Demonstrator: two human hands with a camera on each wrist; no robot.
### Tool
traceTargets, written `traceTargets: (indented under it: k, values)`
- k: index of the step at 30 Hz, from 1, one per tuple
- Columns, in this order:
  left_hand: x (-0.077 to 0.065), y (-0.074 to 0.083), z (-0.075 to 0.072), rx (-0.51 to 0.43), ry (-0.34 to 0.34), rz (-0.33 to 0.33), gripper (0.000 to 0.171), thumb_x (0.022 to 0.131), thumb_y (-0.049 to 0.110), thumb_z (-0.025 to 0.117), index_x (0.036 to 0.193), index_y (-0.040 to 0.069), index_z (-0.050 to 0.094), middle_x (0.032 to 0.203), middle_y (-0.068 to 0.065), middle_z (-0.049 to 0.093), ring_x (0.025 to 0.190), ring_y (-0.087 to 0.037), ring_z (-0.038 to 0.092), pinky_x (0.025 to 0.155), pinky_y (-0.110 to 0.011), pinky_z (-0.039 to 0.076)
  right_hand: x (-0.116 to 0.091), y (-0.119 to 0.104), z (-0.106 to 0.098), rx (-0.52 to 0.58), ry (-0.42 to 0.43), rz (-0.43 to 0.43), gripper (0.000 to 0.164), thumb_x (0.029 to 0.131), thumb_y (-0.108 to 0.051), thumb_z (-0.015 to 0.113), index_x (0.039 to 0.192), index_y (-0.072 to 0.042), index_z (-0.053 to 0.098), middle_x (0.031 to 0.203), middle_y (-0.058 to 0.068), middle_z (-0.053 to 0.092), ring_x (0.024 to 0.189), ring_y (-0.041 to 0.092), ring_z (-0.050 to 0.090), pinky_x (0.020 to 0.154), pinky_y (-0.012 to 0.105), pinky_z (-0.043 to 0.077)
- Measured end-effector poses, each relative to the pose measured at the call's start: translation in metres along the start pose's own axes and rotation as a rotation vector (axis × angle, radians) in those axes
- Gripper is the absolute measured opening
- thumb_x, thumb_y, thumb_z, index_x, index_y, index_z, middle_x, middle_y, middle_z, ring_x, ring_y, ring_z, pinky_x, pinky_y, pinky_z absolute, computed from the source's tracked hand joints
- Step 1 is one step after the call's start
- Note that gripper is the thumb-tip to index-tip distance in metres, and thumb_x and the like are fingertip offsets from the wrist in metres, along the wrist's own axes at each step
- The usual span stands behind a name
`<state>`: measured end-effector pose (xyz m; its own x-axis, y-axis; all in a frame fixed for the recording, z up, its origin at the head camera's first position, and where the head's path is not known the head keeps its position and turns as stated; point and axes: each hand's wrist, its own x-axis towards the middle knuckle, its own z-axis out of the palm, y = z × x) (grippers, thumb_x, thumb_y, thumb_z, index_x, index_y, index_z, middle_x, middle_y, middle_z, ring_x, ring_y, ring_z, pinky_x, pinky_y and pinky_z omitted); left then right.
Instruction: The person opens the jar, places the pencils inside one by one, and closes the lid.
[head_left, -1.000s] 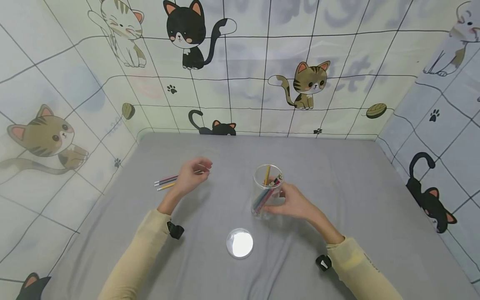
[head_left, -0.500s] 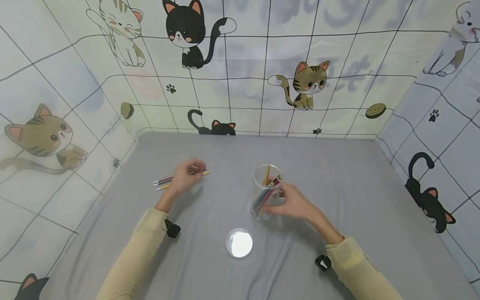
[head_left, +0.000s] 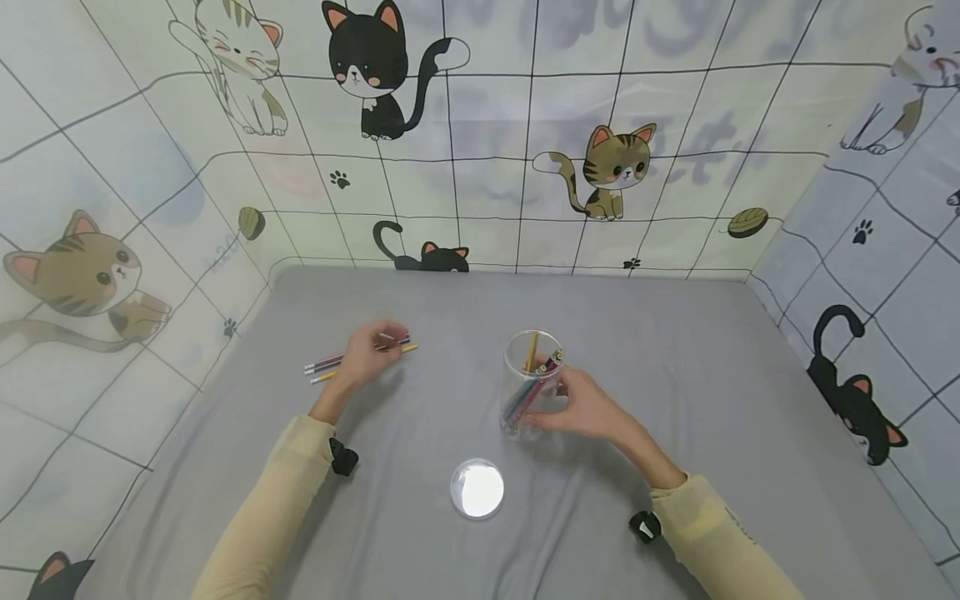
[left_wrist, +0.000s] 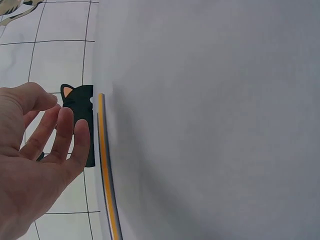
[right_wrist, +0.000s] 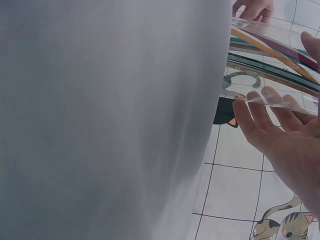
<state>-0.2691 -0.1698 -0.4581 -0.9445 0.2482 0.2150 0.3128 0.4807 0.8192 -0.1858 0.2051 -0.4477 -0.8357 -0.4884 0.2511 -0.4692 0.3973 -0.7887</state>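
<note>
In the head view my left hand (head_left: 369, 354) is low over several pencils (head_left: 322, 364) lying on the cloth at the left, their tips showing past the fingers. The left wrist view shows its fingers loosely bent, thumb tip close to the index fingertip, with nothing seen between them; a yellow pencil (left_wrist: 105, 165) lies beside the hand. My right hand (head_left: 581, 404) grips the lower side of a clear cylindrical jar (head_left: 510, 383), upright and open at the top. Inside lean several coloured pencils (right_wrist: 275, 52), one of them yellow.
A round, shiny disc (head_left: 478, 490), like a lid, lies on the grey cloth (head_left: 675, 350) between the forearms. Cat-printed sheets (head_left: 495, 183) hang behind and at both sides. A black camera is strapped on each wrist.
My left hand has drawn slightly left, and the yellow pencil's tip now shows beyond its fingers. It has barely moved over the last half second. The right hand and jar have stayed put.
</note>
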Motion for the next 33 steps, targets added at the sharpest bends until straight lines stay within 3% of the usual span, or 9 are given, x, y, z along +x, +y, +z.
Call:
traceTargets:
  k: [12,19,33]
  values:
    - [0.003,-0.013,0.004,0.012,0.005,-0.015,0.027,0.087,-0.012,0.064,0.114,-0.006,0.065,0.112,-0.024,0.063,0.102,-0.037,0.063,0.084,-0.047,0.052,-0.001,0.000,0.002,0.020,-0.001,-0.011,0.068,0.075,-0.015,0.088,0.132,0.001,0.057,0.122,0.010,0.066,0.105,0.022,0.062,0.088,0.041,0.053]
    - [0.007,-0.015,0.007,0.036,0.003,-0.001,0.027,0.085,-0.012,0.064,0.112,-0.008,0.065,0.112,-0.026,0.064,0.102,-0.038,0.063,0.089,-0.050,0.051,-0.002,0.000,0.001,-0.001,0.001,-0.014,0.069,0.075,-0.017,0.088,0.133,0.001,0.056,0.120,0.010,0.066,0.104,0.022,0.062,0.087,0.041,0.054]
    - [0.011,-0.018,0.010,0.166,0.006,-0.040,0.032,0.079,-0.015,0.063,0.110,-0.006,0.066,0.109,-0.021,0.065,0.101,-0.037,0.063,0.088,-0.049,0.052,-0.002,0.000,0.001,0.002,-0.004,-0.014,0.071,0.074,-0.015,0.088,0.135,0.003,0.055,0.121,0.011,0.066,0.104,0.025,0.062,0.087,0.044,0.054]
